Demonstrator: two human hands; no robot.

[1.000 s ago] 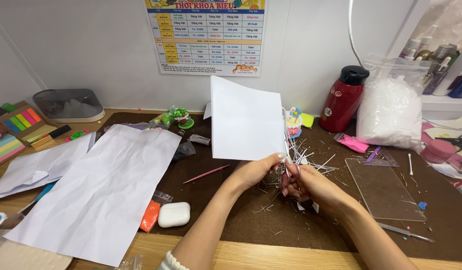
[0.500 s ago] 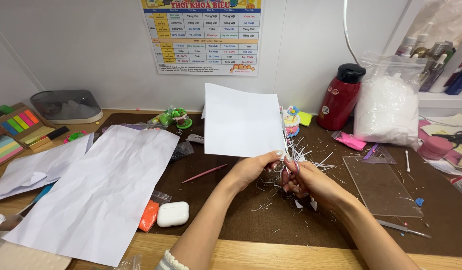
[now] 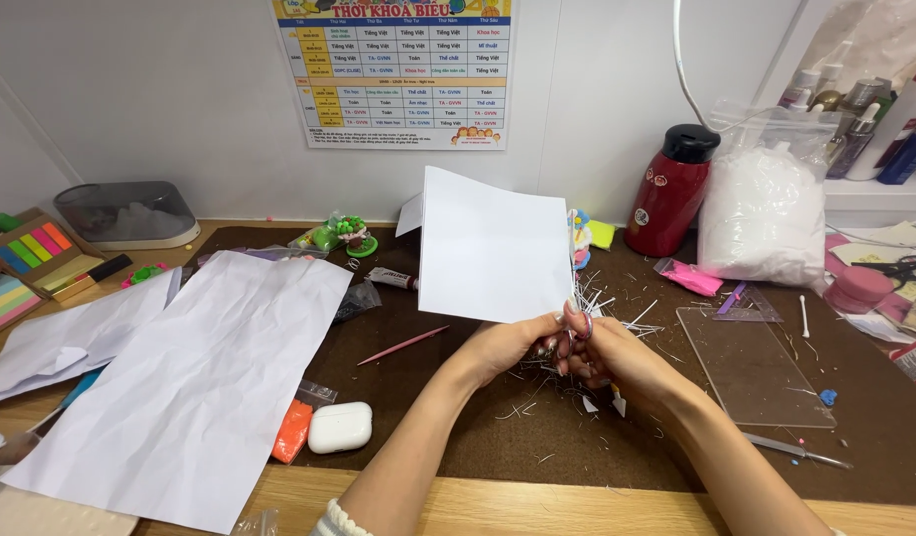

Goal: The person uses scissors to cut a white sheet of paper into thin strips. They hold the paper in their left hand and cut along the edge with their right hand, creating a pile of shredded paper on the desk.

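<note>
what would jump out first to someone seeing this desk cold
First, the folded white sheet held upright at the centre, pinched at its lower right corner by the left hand and right hand, over a scatter of thin paper slivers on the brown mat. Next, the big creased white paper lying flat at the left, and the red flask beside a bag of white filling at the back right.

Two hands, left (image 3: 513, 347) and right (image 3: 617, 357); three sheets of white paper: one held (image 3: 493, 243), two lying flat (image 3: 200, 377) (image 3: 66, 333); one red flask (image 3: 671, 189); one white earbud case (image 3: 340, 428); one clear plastic plate (image 3: 751, 362).
</note>
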